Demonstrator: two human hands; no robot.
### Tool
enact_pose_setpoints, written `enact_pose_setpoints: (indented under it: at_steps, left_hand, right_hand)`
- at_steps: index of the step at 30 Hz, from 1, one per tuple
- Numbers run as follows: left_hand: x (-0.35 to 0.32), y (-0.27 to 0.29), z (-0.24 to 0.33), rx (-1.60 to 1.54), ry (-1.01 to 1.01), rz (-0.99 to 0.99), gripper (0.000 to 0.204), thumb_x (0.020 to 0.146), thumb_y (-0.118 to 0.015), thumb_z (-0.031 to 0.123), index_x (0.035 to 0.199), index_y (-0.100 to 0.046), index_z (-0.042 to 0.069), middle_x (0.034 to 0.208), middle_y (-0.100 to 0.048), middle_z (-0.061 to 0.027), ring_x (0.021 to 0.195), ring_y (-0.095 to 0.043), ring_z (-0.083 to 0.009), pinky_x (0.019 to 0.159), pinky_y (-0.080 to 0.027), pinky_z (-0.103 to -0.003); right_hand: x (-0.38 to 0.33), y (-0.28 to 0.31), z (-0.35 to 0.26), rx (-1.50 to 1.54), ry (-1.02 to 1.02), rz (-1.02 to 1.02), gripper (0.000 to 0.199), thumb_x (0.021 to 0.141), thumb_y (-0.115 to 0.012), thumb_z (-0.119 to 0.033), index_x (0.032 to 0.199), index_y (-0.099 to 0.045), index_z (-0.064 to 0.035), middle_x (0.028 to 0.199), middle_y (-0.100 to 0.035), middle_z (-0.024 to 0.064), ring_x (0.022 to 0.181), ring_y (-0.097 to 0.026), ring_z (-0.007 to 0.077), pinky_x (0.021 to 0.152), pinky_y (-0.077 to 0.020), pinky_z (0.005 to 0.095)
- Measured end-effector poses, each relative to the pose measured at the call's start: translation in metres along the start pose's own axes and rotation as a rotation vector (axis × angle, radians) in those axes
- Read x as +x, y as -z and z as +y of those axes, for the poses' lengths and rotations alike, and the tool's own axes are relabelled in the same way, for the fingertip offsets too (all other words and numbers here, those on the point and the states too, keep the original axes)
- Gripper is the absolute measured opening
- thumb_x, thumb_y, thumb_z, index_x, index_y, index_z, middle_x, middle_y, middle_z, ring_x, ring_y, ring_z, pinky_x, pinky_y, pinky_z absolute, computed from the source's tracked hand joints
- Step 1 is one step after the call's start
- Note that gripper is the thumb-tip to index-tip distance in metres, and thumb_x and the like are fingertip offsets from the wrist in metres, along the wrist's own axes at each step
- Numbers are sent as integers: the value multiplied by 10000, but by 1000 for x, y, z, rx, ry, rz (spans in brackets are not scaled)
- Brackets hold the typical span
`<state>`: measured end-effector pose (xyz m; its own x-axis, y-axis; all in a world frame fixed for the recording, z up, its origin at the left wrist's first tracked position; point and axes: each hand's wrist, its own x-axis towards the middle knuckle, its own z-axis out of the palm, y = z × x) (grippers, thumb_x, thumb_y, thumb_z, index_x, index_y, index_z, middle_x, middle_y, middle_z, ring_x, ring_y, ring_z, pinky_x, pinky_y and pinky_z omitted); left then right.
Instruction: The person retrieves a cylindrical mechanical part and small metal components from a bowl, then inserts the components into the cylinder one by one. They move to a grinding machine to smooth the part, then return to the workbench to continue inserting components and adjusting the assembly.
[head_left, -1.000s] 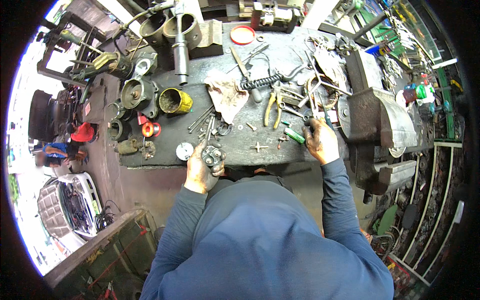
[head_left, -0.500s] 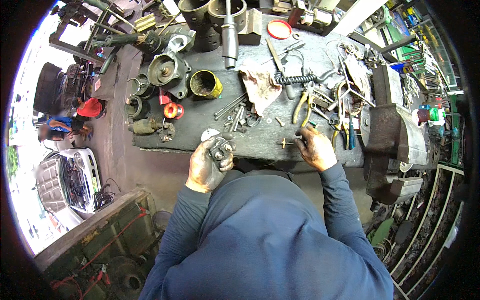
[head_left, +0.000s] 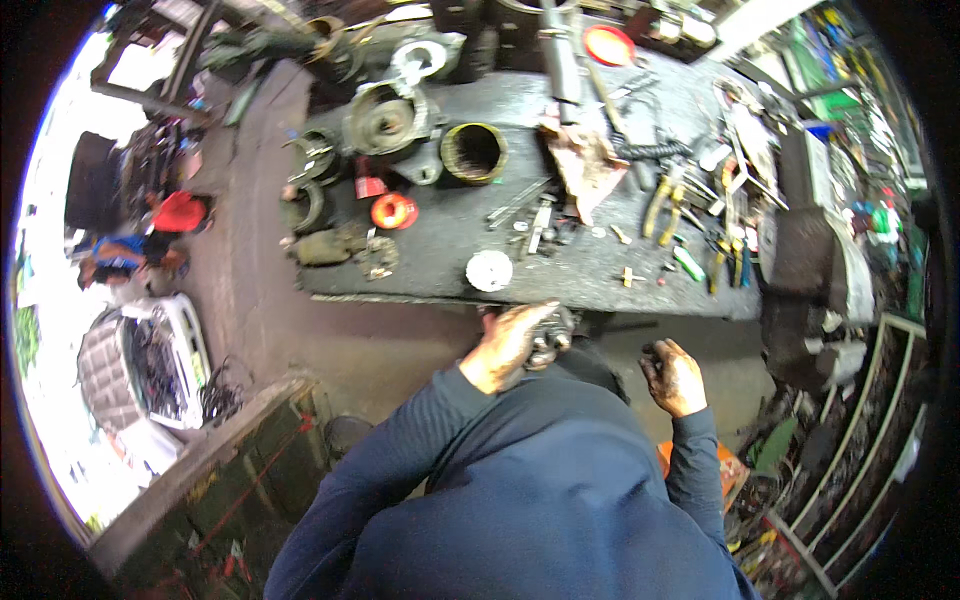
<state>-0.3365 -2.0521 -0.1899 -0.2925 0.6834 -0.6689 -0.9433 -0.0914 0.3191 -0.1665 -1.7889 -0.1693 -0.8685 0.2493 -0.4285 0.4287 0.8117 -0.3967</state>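
Observation:
My left hand [head_left: 503, 352], palm turned inward, is closed round a dark grey metal part [head_left: 548, 338] with rounded lobes. It is held low over my lap, just off the bench's front edge. My right hand [head_left: 675, 380] hangs apart from it, short of the same edge. Its blackened fingers are curled toward the thumb; blur hides whatever may be between them. On the bench [head_left: 420, 275], a round whitish disc [head_left: 489, 270] lies near the edge beyond my left hand. A small brass fitting [head_left: 630, 277] rests beyond my right hand, with a green cylinder [head_left: 689, 263] close by.
A rag [head_left: 585, 170], pliers [head_left: 660, 205] and loose bolts cover the middle and right. Large metal housings [head_left: 388, 120], an open can [head_left: 473, 153] and a red spool [head_left: 394, 211] stand left. A heavy vise [head_left: 815, 240] borders the right end. Two people crouch far left.
Both hands have drawn back from over the bench toward me, the left bringing the metal part along. My view has swung left. The brass fitting stays on the bench.

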Motion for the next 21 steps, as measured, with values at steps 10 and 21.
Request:
enact_pose_setpoints:
  at_steps: [10,21]
  left_hand:
    - [27,-34,-7,-59,-33,-86,396,1043,-429,338,1021,-654,14,779,-671,-119,491,-456,-143,456,-318,-282]
    - [131,-180,-62,35,-99,81,456,1054,-451,431,1091,-661,28,767,-672,-144,433,-423,-155,423,-310,-292]
  right_hand:
    - [-56,121,31,41,-80,455,211,892,-747,-105,1079,-704,-17,955,-685,182,879,-677,376,792,-539,410]
    - [-197,288,289,76,-174,1465,196,1029,-677,-148,1152,-733,-7,1057,-730,45,893,-637,120,778,-523,265]
